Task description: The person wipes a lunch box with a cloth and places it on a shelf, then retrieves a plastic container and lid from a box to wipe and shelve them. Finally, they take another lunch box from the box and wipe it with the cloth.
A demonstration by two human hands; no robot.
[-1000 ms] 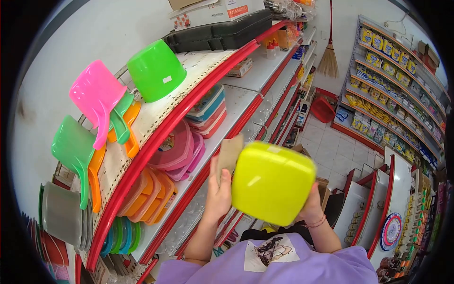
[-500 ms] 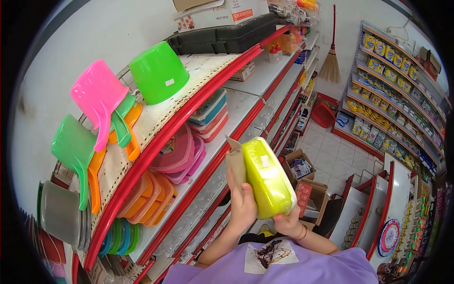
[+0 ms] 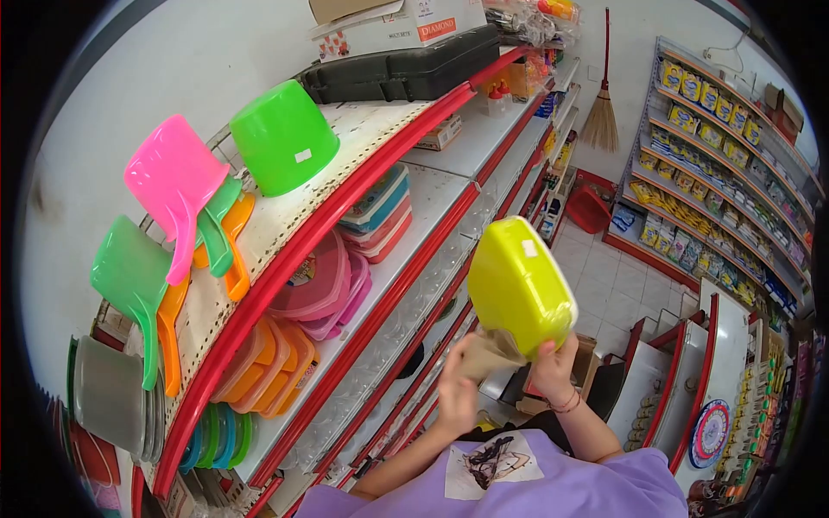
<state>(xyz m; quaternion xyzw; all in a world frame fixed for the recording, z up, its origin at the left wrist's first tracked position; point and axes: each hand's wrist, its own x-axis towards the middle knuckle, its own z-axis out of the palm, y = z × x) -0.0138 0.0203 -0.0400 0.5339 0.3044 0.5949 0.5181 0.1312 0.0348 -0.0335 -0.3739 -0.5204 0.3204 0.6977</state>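
The shiny lime-yellow plastic box with rounded corners and a pale rim (image 3: pixel 522 281) is up in the air in front of the person, tipped on its side. A small white sticker (image 3: pixel 530 249) is on its face.

The right hand (image 3: pixel 555 373) is closed on the bottom end of the box. The thumb and fingers pinch it there, maybe so it won't slip and most of it is free to wipe or touch. The left hand (image 3: pixel 458 393) is just below and left of the box, half curled around a thin, tan, bendy piece (image 3: pixel 492 354). I can't tell if that piece is card or cloth. It touches the low edge of the box.

Behind the box, low down, is an open brown cardboard carton (image 3: pixel 586 367). Left of the box, stacked see-through plastic tubs with blue and red sides (image 3: pixel 384 216) sit one on another, likely to save room. Farther left, the shiny pink plastic scoop (image 3: pixel 177 164) sits upside down, perhaps to sit steady with its handle easy to grab.
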